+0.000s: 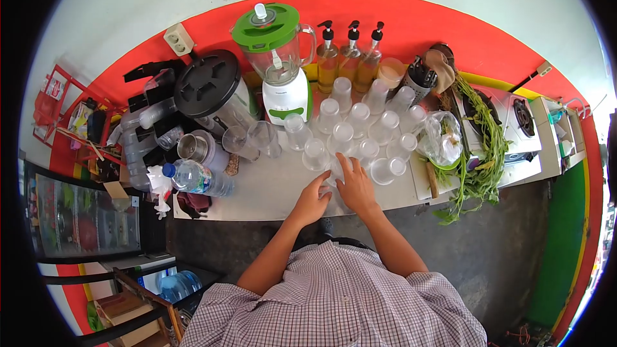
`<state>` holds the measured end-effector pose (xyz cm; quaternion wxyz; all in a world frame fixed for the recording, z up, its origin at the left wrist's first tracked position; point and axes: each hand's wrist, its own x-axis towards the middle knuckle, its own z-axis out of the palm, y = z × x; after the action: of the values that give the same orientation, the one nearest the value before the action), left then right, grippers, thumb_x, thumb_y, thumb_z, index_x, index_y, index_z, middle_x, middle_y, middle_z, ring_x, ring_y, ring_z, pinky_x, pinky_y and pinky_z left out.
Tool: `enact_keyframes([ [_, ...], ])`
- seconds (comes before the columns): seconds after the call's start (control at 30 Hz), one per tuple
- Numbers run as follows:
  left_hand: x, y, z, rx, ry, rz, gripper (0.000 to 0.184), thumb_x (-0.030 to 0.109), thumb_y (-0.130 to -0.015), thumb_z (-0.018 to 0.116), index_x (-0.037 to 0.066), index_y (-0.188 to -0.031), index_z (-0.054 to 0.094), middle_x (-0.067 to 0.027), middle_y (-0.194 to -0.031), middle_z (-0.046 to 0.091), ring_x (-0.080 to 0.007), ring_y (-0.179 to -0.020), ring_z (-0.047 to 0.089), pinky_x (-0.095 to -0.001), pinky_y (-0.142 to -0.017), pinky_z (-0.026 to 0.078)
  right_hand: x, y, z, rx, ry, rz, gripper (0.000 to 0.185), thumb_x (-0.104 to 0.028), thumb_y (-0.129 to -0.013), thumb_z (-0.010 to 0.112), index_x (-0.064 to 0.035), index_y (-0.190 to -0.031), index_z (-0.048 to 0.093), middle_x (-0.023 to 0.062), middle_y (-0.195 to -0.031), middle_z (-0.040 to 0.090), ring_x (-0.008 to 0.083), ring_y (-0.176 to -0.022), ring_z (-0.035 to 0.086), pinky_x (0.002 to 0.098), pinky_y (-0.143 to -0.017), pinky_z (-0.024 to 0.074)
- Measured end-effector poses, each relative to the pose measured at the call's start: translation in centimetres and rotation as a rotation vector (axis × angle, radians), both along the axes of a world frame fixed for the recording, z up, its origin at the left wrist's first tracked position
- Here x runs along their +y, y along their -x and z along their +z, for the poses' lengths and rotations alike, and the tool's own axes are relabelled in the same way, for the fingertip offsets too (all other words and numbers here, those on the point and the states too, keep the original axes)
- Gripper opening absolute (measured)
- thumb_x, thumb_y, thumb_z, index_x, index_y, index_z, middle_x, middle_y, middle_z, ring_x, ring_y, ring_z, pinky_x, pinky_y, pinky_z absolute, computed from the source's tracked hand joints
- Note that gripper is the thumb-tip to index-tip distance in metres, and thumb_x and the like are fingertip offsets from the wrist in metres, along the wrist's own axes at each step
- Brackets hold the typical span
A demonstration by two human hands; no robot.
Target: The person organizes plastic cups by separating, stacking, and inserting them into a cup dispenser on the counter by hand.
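Several clear plastic cups (343, 132) stand upside down in a cluster on the white table (276, 193). At the front of the cluster, my right hand (355, 183) reaches over a clear cup, its fingers spread and pointing away from me. My left hand (313, 200) is beside it on the left, thumb and fingers apart, at the near side of the same cup. That cup is mostly hidden between the hands, and whether they touch it is unclear. Two larger clear cups (264, 139) stand farther left.
A green-lidded blender (286, 96) and pump bottles (350, 61) line the back. At left are a black-lidded container (207, 83) and a water bottle (193, 177). Leafy greens (491, 148), a plastic bag (441, 138) and a stove (508, 115) are at right.
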<state>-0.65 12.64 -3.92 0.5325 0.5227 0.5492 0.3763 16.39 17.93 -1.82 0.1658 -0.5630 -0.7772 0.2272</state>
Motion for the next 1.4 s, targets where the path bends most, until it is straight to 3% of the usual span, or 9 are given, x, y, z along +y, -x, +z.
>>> enact_keyframes([
  [0.13, 0.0, 0.9, 3.5, 0.088, -0.025, -0.043, 0.066, 0.002, -0.098, 0.067, 0.006, -0.160, 0.044, -0.0135, -0.161, 0.051, -0.0302, -0.136, 0.061, -0.0424, -0.109, 0.051, -0.7, -1.2, 3.8, 0.039, 0.003, -0.011, 0.085, -0.011, -0.086, 0.080, -0.0182, -0.160, 0.039, 0.0255, -0.146, 0.056, 0.0483, -0.113, 0.067, 0.0524, -0.093, 0.0579],
  [0.23, 0.2, 2.1, 6.8, 0.205, -0.195, 0.033, 0.069, 0.008, -0.096, 0.072, 0.008, -0.160, 0.046, -0.0121, -0.162, 0.050, -0.0286, -0.144, 0.053, -0.0465, -0.113, 0.047, -0.9, -2.7, 9.4, 0.279, 0.002, -0.030, 0.082, -0.009, -0.087, 0.080, -0.0152, -0.159, 0.041, 0.0222, -0.134, 0.065, 0.0367, -0.102, 0.072, 0.0430, -0.084, 0.0603],
  [0.3, 0.6, 2.9, 9.1, 0.266, -0.305, 0.117, 0.072, 0.011, -0.094, 0.075, 0.010, -0.160, 0.046, -0.0117, -0.162, 0.049, -0.0277, -0.148, 0.048, -0.0484, -0.115, 0.044, -0.5, -3.4, 11.9, 0.644, 0.243, -0.166, 0.080, -0.006, -0.088, 0.080, -0.0099, -0.157, 0.041, 0.0155, -0.122, 0.071, 0.0222, -0.096, 0.072, 0.0323, -0.078, 0.0586],
  [0.4, 0.9, 3.9, 12.2, 0.084, -0.269, 0.107, 0.078, 0.018, -0.091, 0.079, 0.013, -0.161, 0.044, -0.0114, -0.165, 0.045, -0.0302, -0.154, 0.038, -0.0498, -0.119, 0.038, 0.0, -4.0, 13.1, 1.051, 0.297, -0.146, 0.079, 0.004, -0.088, 0.077, -0.0053, -0.157, 0.039, 0.0124, -0.117, 0.070, 0.0148, -0.090, 0.070, 0.0258, -0.075, 0.0564],
  [0.53, 0.6, 4.5, 14.3, -0.142, -0.338, -0.002, 0.088, 0.023, -0.090, 0.083, 0.013, -0.165, 0.038, -0.0102, -0.168, 0.040, -0.0299, -0.151, 0.042, -0.0486, -0.119, 0.040, -0.5, -3.5, 13.2, 1.292, 0.372, -0.096, 0.074, 0.001, -0.091, 0.075, -0.0045, -0.155, 0.037, 0.0128, -0.123, 0.067, 0.0196, -0.099, 0.070, 0.0324, -0.080, 0.0597],
  [0.77, -0.1, 6.1, 15.4, -0.232, -0.371, -0.029, 0.090, 0.024, -0.090, 0.086, 0.011, -0.165, 0.038, -0.0110, -0.168, 0.041, -0.0298, -0.148, 0.047, -0.0466, -0.117, 0.043, -1.1, -1.3, 13.6, 1.321, 0.392, -0.022, 0.054, -0.009, -0.098, 0.067, -0.0080, -0.145, 0.040, 0.0102, -0.129, 0.061, 0.0224, -0.107, 0.069, 0.0365, -0.080, 0.0601],
  [1.07, -1.0, 9.1, 16.2, -0.309, -0.371, 0.073, 0.087, 0.029, -0.090, 0.088, 0.007, -0.162, 0.044, -0.0138, -0.157, 0.054, -0.0276, -0.133, 0.061, -0.0426, -0.111, 0.051, -1.7, 4.3, 14.3, 1.167, 0.120, -0.091, 0.040, -0.024, -0.102, 0.066, -0.0071, -0.132, 0.045, 0.0072, -0.105, 0.061, 0.0158, -0.085, 0.065, 0.0332, -0.063, 0.0580],
  [1.23, -2.2, 12.7, 17.1, -0.260, -0.321, 0.167, 0.080, 0.031, -0.096, 0.082, 0.008, -0.162, 0.044, -0.0172, -0.151, 0.057, -0.0248, -0.121, 0.066, -0.0397, -0.104, 0.055, -0.5, 7.8, 13.8, 0.975, -0.175, 0.014, 0.053, -0.029, -0.095, 0.074, -0.0027, -0.132, 0.047, 0.0101, -0.112, 0.061, 0.0182, -0.099, 0.061, 0.0343, -0.086, 0.0527],
  [1.4, -3.9, 17.9, 19.9, -0.213, -0.268, 0.232, 0.078, 0.034, -0.098, 0.078, 0.009, -0.163, 0.044, -0.0173, -0.146, 0.059, -0.0236, -0.115, 0.067, -0.0391, -0.101, 0.055, -1.4, 13.1, 15.1, 1.112, -0.082, 0.125, 0.062, -0.035, -0.092, 0.076, -0.0027, -0.136, 0.045, 0.0121, -0.119, 0.060, 0.0211, -0.112, 0.058, 0.0378, -0.099, 0.0470],
])
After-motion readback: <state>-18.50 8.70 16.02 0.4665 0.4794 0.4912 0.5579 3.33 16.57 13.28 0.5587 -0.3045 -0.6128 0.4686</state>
